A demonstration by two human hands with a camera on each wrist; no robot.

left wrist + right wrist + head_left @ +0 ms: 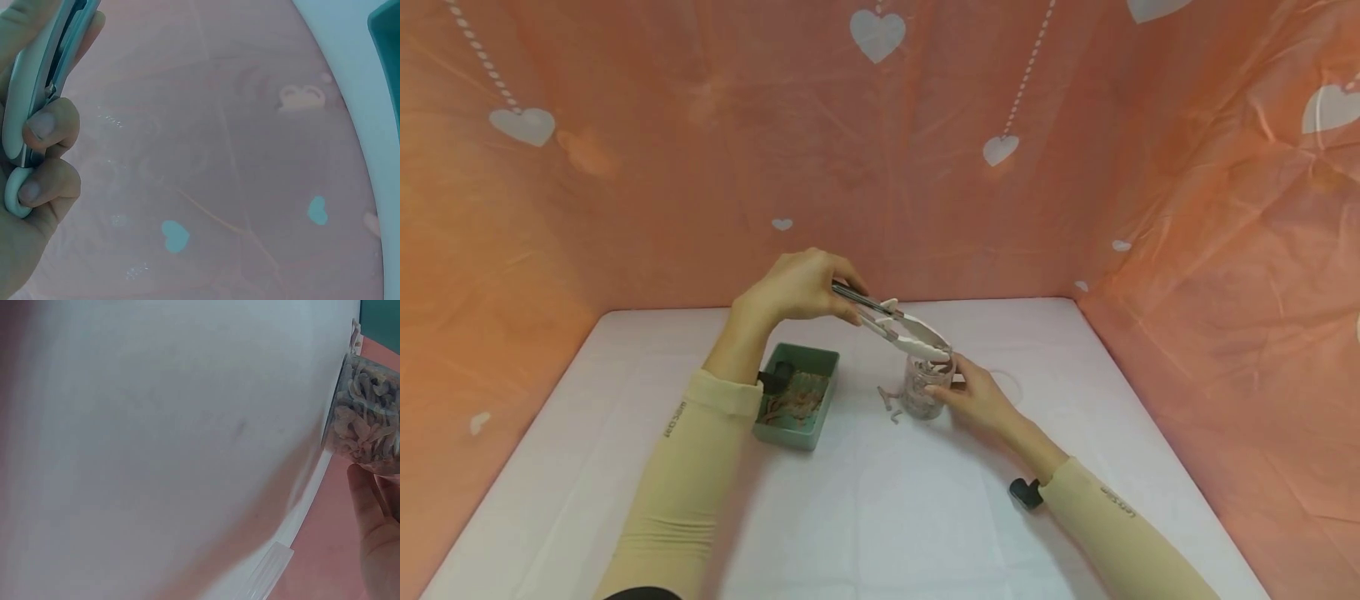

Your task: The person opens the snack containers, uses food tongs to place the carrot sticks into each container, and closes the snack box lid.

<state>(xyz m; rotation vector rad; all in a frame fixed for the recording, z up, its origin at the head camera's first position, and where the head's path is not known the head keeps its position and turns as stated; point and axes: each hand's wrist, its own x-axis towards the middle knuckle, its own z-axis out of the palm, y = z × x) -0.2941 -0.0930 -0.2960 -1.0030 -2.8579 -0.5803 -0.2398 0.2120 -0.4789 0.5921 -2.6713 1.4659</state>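
My left hand [808,285] grips a pair of tongs [880,312] with white tips and metal arms. In the left wrist view, fingers curl around the tongs' handle [31,94]. The tips come down at the mouth of a clear jar [922,393], which holds pale brown, curly strips [362,419]. My right hand [981,400] holds the jar from its right side, thumb in front and a finger near the rim. The jar stands upright on the table. A green rectangular box [785,439] with more strips [801,396] lies left of the jar, partly behind my left wrist.
Several loose strips [887,398] lie on the white tablecloth [887,517] just left of the jar. A clear round lid-like piece [1017,385] rests right of it, behind my right hand. Orange fabric [737,167] with white hearts encloses the table's back and sides.
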